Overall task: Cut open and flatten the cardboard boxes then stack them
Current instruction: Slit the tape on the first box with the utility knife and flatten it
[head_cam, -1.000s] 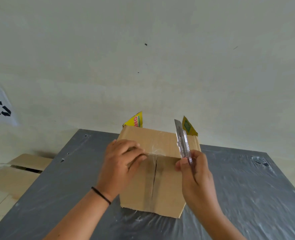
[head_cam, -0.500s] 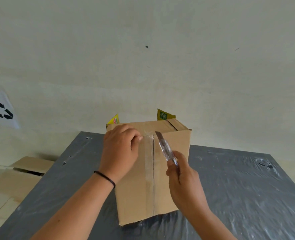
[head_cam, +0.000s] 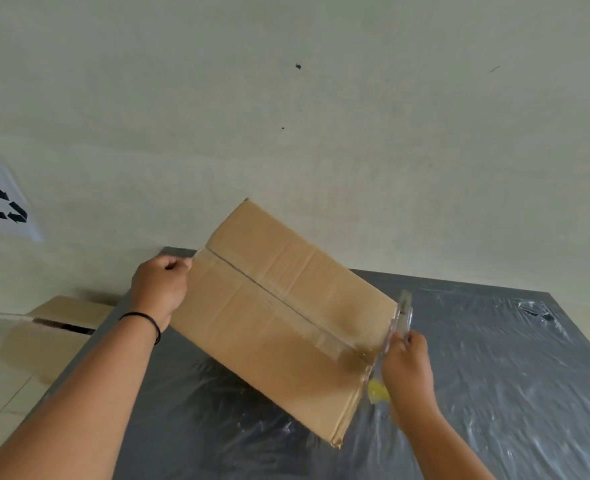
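While the left hand point(head_cam: 160, 289) pinches the far corner of the tilted brown cardboard box point(head_cam: 279, 317) above the grey film-covered tabletop point(head_cam: 494, 375), the right hand point(head_cam: 407, 372), curled round a clear utility knife point(head_cam: 399, 327), should draw it steadily along the taped seam, blade shallow, away from fingers.

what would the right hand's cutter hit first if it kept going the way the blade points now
Probably nothing solid soon. The right hand holds the cutter beside the cardboard box, blade pointing up and away along the box's right edge. Beyond lies the far table edge and wall, though depth is unclear.
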Motion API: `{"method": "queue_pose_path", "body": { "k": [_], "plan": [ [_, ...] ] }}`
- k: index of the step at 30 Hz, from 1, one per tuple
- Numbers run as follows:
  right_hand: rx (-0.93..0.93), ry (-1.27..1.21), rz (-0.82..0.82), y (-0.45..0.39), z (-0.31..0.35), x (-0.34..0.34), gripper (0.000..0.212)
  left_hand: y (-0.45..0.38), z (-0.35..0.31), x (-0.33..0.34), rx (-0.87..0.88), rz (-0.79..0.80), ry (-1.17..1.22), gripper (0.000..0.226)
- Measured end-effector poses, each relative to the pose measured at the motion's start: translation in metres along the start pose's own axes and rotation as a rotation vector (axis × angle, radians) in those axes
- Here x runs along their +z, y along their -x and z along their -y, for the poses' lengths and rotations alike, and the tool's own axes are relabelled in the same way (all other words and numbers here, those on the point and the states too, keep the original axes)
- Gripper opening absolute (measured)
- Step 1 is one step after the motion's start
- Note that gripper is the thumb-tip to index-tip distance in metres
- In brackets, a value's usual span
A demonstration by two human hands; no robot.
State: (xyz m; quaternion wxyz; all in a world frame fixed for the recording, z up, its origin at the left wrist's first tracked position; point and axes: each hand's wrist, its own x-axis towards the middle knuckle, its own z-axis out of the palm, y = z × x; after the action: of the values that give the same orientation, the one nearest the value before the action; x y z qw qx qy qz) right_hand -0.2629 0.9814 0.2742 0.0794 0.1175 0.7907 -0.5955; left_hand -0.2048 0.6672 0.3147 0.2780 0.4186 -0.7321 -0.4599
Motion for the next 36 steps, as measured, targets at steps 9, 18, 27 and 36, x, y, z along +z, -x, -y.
{"method": "queue_pose_path", "body": {
  "k": [9,18,27,36],
  "plan": [
    [0.175,-0.019,0.201,0.004,-0.036,0.04,0.022,0.009,0.098,0.011,-0.127,0.29,-0.356,0.062],
    [0.191,-0.128,0.235,0.009,-0.031,0.055,0.016,0.137,0.104,0.062,0.535,0.647,-0.737,0.104],
    [-0.012,-0.118,0.404,0.034,0.021,0.073,0.017,0.135,0.055,0.059,0.369,0.412,-0.767,0.101],
    [-0.333,-0.055,0.5,0.061,0.098,0.079,0.019,0.091,-0.003,-0.002,0.332,0.308,-0.114,0.06]
  ]
}}
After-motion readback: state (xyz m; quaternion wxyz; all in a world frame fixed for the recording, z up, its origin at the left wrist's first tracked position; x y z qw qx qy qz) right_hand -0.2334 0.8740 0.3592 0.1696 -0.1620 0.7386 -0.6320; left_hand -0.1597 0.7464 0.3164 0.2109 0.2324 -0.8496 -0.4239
